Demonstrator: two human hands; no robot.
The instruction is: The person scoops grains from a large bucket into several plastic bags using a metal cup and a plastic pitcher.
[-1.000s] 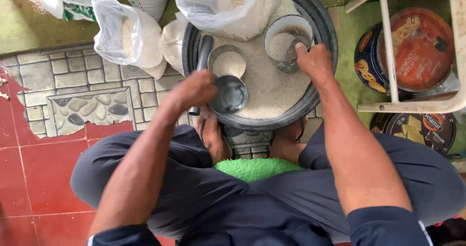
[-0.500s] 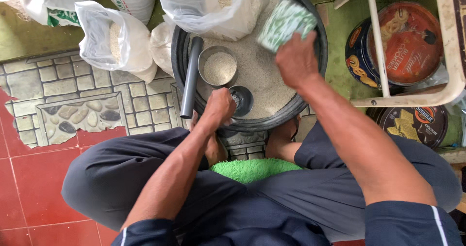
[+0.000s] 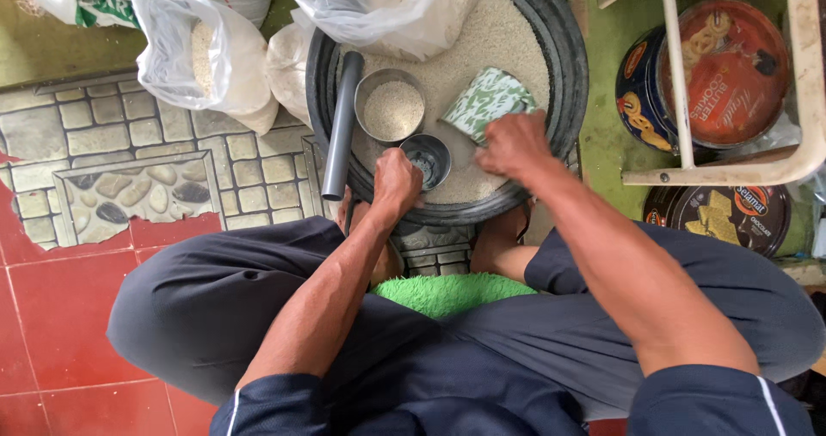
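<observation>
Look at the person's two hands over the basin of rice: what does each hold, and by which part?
The left hand grips the small empty metal cup at its near rim. The right hand holds the green-and-white patterned container by its near end.

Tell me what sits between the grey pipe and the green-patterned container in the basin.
In the head view, a metal cup full of rice sits between the grey pipe and the green-patterned container, on the rice in the basin.

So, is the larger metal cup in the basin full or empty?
Full, or close to it: the larger metal cup stands upright in the black basin, with white grain up near its rim. The smaller cup by the left hand looks nearly empty.
</observation>
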